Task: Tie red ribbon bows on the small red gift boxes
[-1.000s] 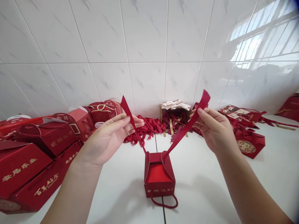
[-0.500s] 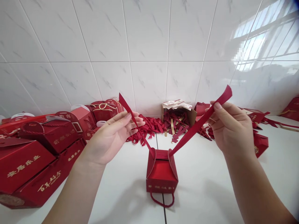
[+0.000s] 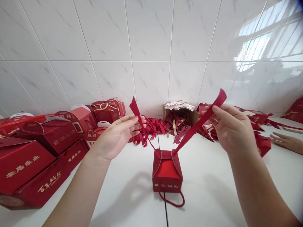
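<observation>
A small red gift box with gold characters hangs or stands over the white table in front of me; I cannot tell whether its base touches. A red ribbon runs through the holes in its two curved top flaps. My left hand pinches one end of this ribbon between thumb and fingers. The other end is pinched in my right hand, with a short tail sticking up past the fingers. Both ribbon lengths are drawn up and apart in a V. A twisted red cord handle loops below the box's near side.
Stacked red gift boxes fill the left side. Against the tiled wall lie a heap of red ribbons and a carton of tags and cards. More red boxes sit at right, near another person's hand.
My left hand has moved right and my right hand slightly left, narrowing the V. The box has shifted a little right and up. Another person's hand has appeared at the right edge.
</observation>
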`<state>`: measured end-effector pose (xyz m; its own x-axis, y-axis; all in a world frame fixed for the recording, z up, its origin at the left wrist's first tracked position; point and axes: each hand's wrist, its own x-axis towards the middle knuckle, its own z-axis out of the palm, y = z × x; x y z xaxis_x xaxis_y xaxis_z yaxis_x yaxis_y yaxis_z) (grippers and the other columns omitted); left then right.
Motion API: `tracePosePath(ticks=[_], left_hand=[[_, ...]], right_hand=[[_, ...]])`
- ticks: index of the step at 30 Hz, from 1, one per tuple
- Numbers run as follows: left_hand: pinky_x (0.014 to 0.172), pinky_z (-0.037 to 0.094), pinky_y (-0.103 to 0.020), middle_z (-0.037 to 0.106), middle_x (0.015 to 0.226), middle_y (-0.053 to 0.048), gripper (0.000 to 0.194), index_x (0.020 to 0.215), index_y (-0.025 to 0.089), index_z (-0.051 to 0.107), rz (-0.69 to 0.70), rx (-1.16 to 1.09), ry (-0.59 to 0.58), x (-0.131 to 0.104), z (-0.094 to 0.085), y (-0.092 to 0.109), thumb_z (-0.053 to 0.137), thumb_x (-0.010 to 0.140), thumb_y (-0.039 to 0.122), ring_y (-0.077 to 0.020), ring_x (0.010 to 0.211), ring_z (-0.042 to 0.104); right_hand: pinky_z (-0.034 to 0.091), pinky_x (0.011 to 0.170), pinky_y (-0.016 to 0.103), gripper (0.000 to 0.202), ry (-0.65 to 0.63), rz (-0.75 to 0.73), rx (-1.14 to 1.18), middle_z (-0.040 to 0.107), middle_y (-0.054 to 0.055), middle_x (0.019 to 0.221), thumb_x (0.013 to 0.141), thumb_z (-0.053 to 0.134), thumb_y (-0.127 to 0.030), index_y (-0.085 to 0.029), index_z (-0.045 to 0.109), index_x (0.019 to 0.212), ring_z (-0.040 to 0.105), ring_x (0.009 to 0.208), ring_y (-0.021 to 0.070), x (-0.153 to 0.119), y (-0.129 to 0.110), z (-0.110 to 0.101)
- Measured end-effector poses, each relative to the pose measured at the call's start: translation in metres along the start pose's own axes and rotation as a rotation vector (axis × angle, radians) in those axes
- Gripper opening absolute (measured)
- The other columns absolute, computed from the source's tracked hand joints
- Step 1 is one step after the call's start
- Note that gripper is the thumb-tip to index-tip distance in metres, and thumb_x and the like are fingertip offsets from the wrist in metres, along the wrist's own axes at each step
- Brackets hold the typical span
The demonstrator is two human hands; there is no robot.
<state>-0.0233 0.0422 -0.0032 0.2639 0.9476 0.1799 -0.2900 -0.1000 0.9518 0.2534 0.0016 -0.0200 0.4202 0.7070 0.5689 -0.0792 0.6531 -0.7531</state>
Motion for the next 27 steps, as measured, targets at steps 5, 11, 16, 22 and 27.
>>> tracePosePath(ticks=[5,11,16,22,27], left_hand=[[0.069,0.049,-0.028,0.069,0.086,-0.004,0.008,0.072,0.021,0.07,0.042,-0.022,-0.033,-0.003,0.005,0.001,0.073,0.07,0.028,-0.0212,0.087,0.062],[0.072,0.05,-0.028,0.07,0.089,-0.003,0.009,0.074,0.022,0.071,0.094,-0.024,-0.05,-0.008,0.006,0.005,0.068,0.076,0.029,-0.0201,0.088,0.063],[0.083,0.049,-0.031,0.071,0.085,-0.003,0.01,0.074,0.02,0.072,0.131,-0.046,-0.064,-0.008,0.006,0.004,0.067,0.078,0.029,-0.0201,0.087,0.064],[0.079,0.049,-0.028,0.067,0.076,-0.002,0.012,0.077,0.019,0.071,0.145,-0.082,-0.108,-0.008,0.013,-0.002,0.063,0.08,0.028,-0.0171,0.081,0.063],[0.066,0.043,-0.021,0.053,0.058,0.003,0.018,0.072,0.018,0.066,0.114,0.067,-0.187,-0.016,0.027,-0.012,0.061,0.083,0.031,-0.0092,0.063,0.051]], right_hand=[[0.053,0.077,0.035,0.003,-0.038,-0.018,-0.046,0.068,0.0,0.082,0.077,0.068,-0.027,-0.026,0.071,0.077,0.064,0.084,0.0188,-0.003,-0.002,0.005],[0.054,0.077,0.036,0.007,0.009,-0.075,-0.035,0.067,0.0,0.088,0.08,0.065,-0.026,-0.03,0.071,0.077,0.064,0.086,0.0188,-0.006,-0.004,0.006],[0.054,0.076,0.038,0.005,-0.001,-0.029,0.011,0.067,0.0,0.089,0.08,0.065,-0.028,-0.029,0.069,0.081,0.065,0.087,0.021,-0.007,-0.003,0.007],[0.053,0.06,0.027,0.006,-0.077,0.071,0.079,0.065,0.0,0.075,0.078,0.067,-0.027,-0.022,0.065,0.081,0.062,0.064,0.0123,-0.011,-0.001,0.014],[0.045,0.045,0.021,0.016,-0.259,0.187,-0.097,0.062,-0.001,0.063,0.077,0.068,-0.029,-0.019,0.065,0.089,0.053,0.046,0.007,-0.026,0.007,0.029]])
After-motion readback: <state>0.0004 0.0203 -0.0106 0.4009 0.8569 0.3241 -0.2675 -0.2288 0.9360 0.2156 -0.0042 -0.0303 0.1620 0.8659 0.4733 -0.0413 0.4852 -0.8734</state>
